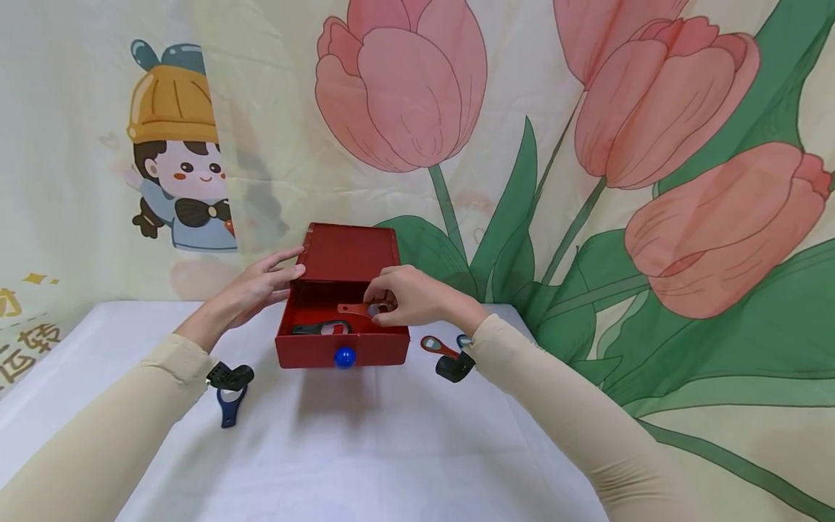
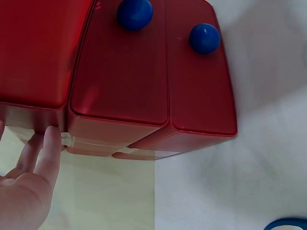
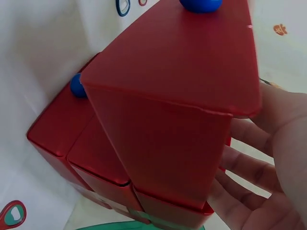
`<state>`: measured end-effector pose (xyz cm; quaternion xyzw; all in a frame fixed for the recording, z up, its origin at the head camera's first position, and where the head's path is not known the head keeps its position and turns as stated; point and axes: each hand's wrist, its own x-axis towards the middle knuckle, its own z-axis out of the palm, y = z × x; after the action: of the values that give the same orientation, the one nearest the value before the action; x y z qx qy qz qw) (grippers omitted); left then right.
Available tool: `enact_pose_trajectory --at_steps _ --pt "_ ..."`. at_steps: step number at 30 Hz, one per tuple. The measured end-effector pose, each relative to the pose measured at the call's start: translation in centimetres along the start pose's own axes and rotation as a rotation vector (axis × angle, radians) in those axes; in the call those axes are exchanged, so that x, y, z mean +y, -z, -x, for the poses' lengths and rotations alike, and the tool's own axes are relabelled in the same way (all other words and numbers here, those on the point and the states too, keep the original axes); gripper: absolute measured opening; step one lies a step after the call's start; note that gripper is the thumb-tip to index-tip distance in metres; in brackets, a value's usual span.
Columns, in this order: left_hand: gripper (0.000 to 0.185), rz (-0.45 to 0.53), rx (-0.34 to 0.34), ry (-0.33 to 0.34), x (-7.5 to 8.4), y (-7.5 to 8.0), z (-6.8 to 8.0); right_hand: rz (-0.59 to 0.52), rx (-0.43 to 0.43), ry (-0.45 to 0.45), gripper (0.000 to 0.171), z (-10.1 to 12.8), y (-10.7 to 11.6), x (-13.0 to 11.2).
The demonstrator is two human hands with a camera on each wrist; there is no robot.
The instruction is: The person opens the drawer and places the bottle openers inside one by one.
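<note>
A red drawer cabinet (image 1: 350, 252) stands on the white table with its top drawer (image 1: 385, 348), which has a blue knob (image 1: 345, 357), pulled out. My left hand (image 1: 254, 286) rests its extended fingers against the cabinet's left side. My right hand (image 1: 414, 296) reaches into the drawer and pinches a red tool (image 1: 352, 309) with a flat handle; its head is partly covered by the fingers. In the drawer's front lies a black tool (image 1: 324, 328) with an open, ring-like head. In the right wrist view, the drawer wall (image 3: 158, 143) hides my right fingertips (image 3: 249, 163).
A dark blue ring-headed tool (image 1: 230, 407) lies left of the cabinet. To the right are a red ring-headed one (image 1: 438, 346) and a blue one (image 1: 463, 341), partly hidden by my wrist. Lower drawers with blue knobs (image 2: 205, 38) are closed. A tulip-printed cloth (image 1: 417, 94) hangs behind.
</note>
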<state>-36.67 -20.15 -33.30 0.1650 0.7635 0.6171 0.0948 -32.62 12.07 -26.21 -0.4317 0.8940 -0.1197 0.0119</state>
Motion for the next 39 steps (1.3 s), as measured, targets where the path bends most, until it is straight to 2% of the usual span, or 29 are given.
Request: enact_pose_trajectory --at_steps 9,22,32,39 --pt "0.082 0.034 0.004 0.005 0.1 -0.2 0.2 0.090 -0.051 -0.013 0.025 -0.8 -1.1 -0.6" --pt "0.080 0.040 0.005 0.005 0.2 -0.4 0.4 0.136 -0.122 -0.042 0.024 -2.0 -2.3 -1.0" --pt "0.081 0.034 0.007 0.003 0.2 -0.3 0.5 0.134 -0.162 -0.097 0.031 -2.4 -2.6 -1.5" --pt "0.081 0.033 0.003 0.001 0.3 -0.2 0.5 0.108 -0.149 -0.079 0.033 -2.2 -2.3 -1.2"
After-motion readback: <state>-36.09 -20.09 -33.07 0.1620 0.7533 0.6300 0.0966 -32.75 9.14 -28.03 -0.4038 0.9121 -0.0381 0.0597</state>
